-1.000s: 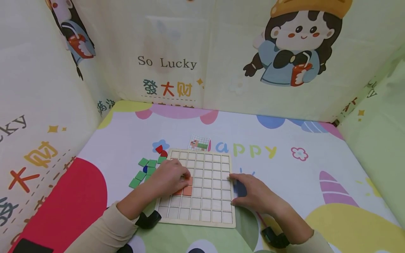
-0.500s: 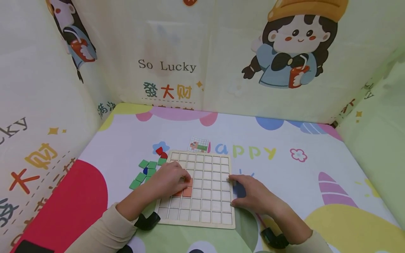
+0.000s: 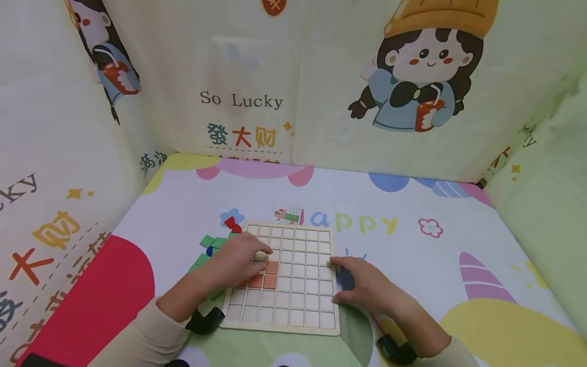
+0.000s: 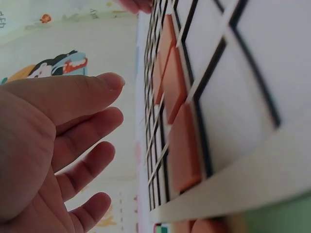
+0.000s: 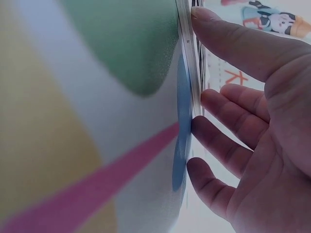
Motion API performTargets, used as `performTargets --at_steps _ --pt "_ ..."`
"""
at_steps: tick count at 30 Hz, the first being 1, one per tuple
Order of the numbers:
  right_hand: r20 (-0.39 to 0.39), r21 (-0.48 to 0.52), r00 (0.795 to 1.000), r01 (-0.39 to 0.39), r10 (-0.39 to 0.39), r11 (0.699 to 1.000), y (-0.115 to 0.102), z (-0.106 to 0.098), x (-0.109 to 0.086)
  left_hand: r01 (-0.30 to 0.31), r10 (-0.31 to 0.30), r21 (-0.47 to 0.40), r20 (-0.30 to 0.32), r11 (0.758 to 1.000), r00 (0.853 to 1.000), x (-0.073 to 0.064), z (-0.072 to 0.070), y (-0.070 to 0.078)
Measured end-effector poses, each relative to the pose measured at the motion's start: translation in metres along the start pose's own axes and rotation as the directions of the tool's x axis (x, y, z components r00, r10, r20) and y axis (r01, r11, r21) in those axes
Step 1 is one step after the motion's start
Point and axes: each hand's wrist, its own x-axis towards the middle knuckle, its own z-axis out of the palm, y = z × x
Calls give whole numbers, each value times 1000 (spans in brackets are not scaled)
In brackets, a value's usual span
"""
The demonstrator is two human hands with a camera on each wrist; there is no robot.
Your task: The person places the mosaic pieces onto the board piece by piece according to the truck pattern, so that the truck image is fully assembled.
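Observation:
A pale wooden grid board (image 3: 305,300) lies flat on the printed cloth. Several orange square tiles (image 3: 270,281) sit in cells on its left side; in the left wrist view the orange tiles (image 4: 184,148) form a line from the board's edge. Above these cells hovers my left hand (image 3: 238,259), its fingers loose and nothing between thumb and fingertips. My right hand (image 3: 373,285) is at the board's right edge. In the right wrist view the right hand's thumb and fingertips (image 5: 208,97) touch that edge, fingers fairly straight.
Several green square tiles (image 3: 207,240) lie left of the board, partly behind my left arm. Red pieces (image 3: 230,222) and a blue piece (image 3: 210,251) lie among them. A small pattern card (image 3: 287,213) stands behind the board. Printed cloth walls (image 3: 321,137) surround the table.
My left hand has lifted off the orange tiles and drawn slightly left, fingers parted, uncovering more of them. My right hand has stayed at the board's edge.

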Motion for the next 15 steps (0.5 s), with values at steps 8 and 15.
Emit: performTargets --at_steps 8,15 --pt "-6 -1 1000 2 -2 1000 -1 0 0 13 -14 -23 -38 1000 999 -8 -20 -5" --pt "7 23 1000 -25 25 999 0 3 0 25 -29 -39 -108 999 994 -19 -31 -15"
